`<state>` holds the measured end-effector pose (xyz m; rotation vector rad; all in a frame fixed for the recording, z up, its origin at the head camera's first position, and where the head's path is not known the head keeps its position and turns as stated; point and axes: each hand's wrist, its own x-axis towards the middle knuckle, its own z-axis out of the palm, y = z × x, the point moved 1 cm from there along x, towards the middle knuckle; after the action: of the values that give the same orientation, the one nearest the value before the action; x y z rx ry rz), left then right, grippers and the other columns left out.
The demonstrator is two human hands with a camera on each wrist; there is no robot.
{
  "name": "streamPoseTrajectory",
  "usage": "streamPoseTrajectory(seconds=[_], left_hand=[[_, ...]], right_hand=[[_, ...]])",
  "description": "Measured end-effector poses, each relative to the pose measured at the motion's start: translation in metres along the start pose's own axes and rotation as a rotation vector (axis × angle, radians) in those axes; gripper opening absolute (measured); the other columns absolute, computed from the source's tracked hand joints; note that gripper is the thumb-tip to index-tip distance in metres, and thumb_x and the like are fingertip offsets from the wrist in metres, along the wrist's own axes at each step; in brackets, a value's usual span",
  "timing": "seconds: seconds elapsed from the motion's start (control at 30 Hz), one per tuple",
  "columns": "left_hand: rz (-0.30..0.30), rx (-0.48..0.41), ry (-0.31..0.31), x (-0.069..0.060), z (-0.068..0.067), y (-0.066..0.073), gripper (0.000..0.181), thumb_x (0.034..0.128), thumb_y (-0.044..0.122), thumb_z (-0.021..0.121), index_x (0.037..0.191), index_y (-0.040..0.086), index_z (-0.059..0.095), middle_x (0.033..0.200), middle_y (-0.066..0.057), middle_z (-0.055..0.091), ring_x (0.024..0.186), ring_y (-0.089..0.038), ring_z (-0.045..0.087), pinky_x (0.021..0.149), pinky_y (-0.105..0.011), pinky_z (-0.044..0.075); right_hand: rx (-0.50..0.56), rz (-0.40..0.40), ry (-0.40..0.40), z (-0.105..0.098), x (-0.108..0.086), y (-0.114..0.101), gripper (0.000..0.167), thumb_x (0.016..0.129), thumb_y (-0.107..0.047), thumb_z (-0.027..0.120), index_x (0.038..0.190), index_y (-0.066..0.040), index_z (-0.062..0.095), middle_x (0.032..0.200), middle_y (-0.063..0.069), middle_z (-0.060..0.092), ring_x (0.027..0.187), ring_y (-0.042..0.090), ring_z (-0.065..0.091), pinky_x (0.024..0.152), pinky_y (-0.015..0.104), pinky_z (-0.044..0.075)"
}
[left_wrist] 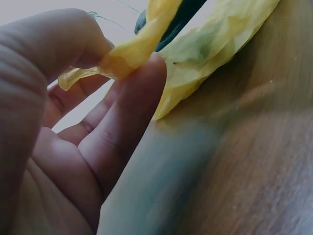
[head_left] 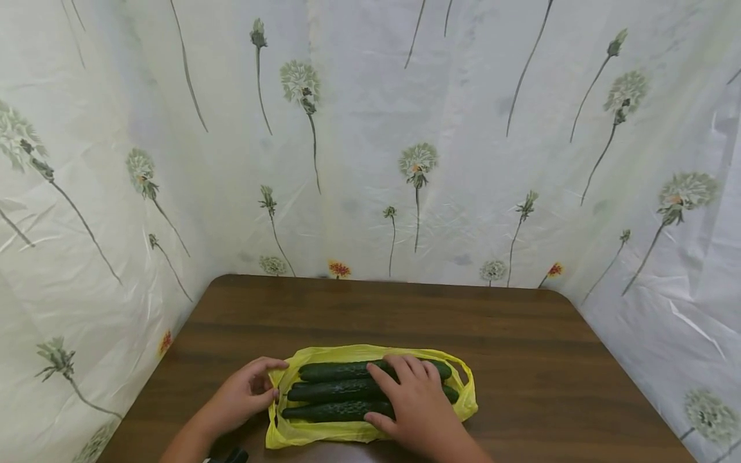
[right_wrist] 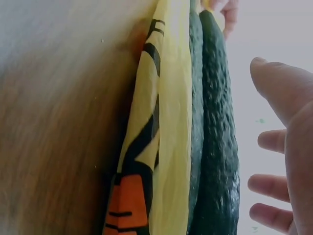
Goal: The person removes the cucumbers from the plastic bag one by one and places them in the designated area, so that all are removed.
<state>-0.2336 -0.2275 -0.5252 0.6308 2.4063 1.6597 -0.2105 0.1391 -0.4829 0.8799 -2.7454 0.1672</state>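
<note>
Three dark green cucumbers (head_left: 330, 411) lie side by side on a yellow plastic bag (head_left: 324, 433), which is spread beneath them with its edges standing up around them. My left hand (head_left: 243, 393) is at the bag's left end. In the left wrist view, its thumb and finger pinch a twisted bit of the yellow plastic (left_wrist: 129, 56). Over the right part of the cucumbers is my right hand (head_left: 418, 400), fingers spread. The right wrist view shows those fingers (right_wrist: 271, 186) apart from the nearest cucumber (right_wrist: 217, 112), holding nothing.
Everything lies near the front of a dark brown wooden table (head_left: 370, 315). A white sheet with dandelion prints (head_left: 359, 128) hangs behind it and along both sides. A small black object (head_left: 236, 455) shows at the bottom edge, beside the left forearm.
</note>
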Motion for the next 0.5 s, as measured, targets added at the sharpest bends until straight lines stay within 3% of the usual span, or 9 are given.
streamPoseTrajectory(seconds=[0.5], left_hand=[[-0.02, -0.02, -0.011, -0.0009, -0.0007, 0.0006, 0.043, 0.1026, 0.011, 0.068, 0.143, 0.005, 0.057, 0.134, -0.022, 0.055, 0.084, -0.017, 0.067, 0.072, -0.031, 0.057]], right_hand=[[0.034, -0.012, -0.006, 0.0089, -0.0005, -0.0068, 0.072, 0.094, -0.076, 0.058, 0.149, -0.03, 0.057, 0.138, 0.002, 0.056, 0.123, 0.027, 0.054, 0.094, 0.056, 0.046]])
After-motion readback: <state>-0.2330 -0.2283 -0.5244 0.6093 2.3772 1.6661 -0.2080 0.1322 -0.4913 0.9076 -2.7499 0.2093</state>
